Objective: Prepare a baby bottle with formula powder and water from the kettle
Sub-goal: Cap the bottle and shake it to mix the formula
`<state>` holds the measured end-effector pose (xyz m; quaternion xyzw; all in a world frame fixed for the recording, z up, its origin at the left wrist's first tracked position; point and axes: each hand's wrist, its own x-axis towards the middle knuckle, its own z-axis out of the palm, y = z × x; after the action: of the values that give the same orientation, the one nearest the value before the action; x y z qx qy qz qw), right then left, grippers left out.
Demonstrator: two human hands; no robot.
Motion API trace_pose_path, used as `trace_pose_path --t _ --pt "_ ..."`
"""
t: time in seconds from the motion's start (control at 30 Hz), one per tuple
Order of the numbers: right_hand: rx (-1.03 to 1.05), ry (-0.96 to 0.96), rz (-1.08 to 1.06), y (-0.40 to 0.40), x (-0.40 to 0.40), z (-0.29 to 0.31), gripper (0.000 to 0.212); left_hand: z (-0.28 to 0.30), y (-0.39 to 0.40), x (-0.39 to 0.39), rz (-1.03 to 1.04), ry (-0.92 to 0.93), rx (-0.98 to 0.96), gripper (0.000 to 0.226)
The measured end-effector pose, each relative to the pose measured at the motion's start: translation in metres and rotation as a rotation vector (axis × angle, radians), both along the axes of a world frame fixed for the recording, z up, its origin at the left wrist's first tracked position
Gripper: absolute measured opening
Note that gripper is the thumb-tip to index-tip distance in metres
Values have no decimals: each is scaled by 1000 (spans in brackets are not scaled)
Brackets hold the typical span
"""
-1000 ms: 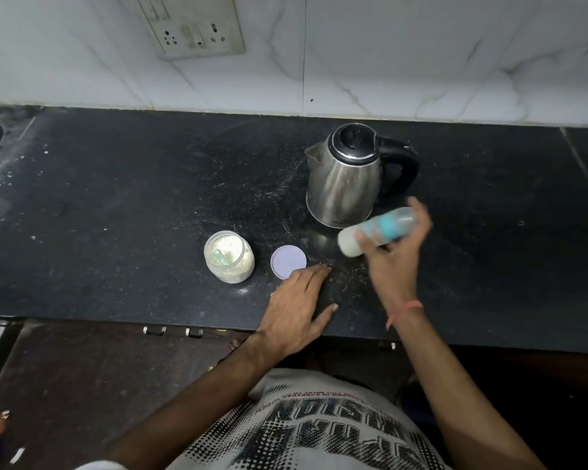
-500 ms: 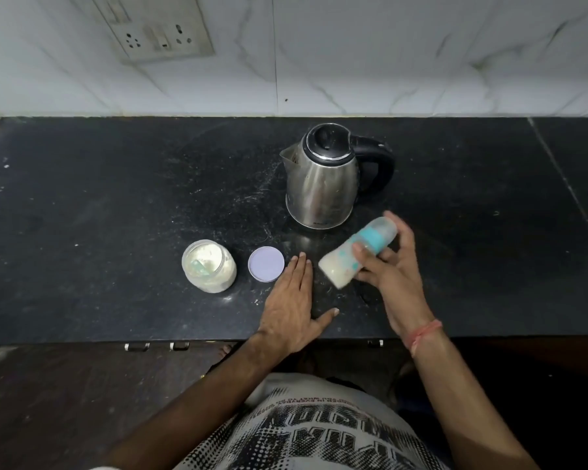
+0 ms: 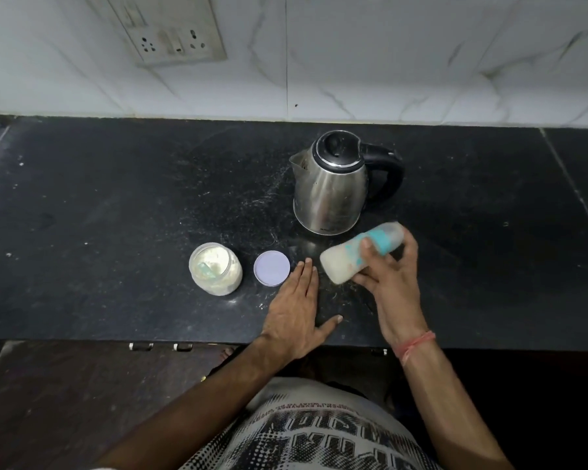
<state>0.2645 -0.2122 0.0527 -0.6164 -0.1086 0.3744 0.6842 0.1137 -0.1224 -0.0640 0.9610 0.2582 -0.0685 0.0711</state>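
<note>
Baby bottle (image 3: 360, 253), clear plastic with teal markings and milky liquid inside, tipped base-down to the left now after lying nearly level a second ago, blurred, gripped above the black stone surface (image 3: 116, 205) just in front of the steel kettle with black handle (image 3: 333, 188) by the clenched fingers (image 3: 367, 247) of the right hand (image 3: 392, 283). Suggests shaking to mix, with powder and water already in. Left hand (image 3: 294, 313) still flat, fingers released, beside the round lilac lid (image 3: 271, 268) and the open glass powder jar (image 3: 215, 272).

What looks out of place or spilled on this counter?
Pale specks and streaks, perhaps spilled powder, dust the counter left of the kettle. The jar stands open, its lid lying flat beside it. The bottle is tilted in the right hand, blurred.
</note>
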Motion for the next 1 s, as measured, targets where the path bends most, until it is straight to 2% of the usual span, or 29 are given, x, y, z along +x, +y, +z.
trace_pose_path --t 0.07,0.13,0.23,0.37,0.47,0.6,0.7,0.8,0.93,1.0 --pt "-33 -27 104 3 -1 4 61 -3 0 0 2 -49 -22 110" --pt "-62 -88 236 4 -1 6 69 -6 -1 -1 17 -142 -47 108" --pt "-12 -87 111 5 2 9 66 -5 0 -1 49 -141 -57 111" --pt "-15 -137 273 5 5 16 76 -8 -3 -1 56 -199 -39 108" --pt "15 -117 115 3 8 15 69 -11 -1 0 53 -94 -38 113" --pt "-24 -142 325 -2 10 15 72 -16 -2 -1 50 -127 -39 109" --pt "28 -66 111 -4 10 12 67 -16 -1 1 58 -93 -33 112" --pt "-23 -129 285 -6 7 10 72 -16 -3 0 57 -120 -38 108" --pt "41 -18 115 -8 12 9 67 -10 -2 0 53 -112 -20 110" --pt "19 -67 228 -8 11 11 70 -7 -3 -2 54 -143 15 108"
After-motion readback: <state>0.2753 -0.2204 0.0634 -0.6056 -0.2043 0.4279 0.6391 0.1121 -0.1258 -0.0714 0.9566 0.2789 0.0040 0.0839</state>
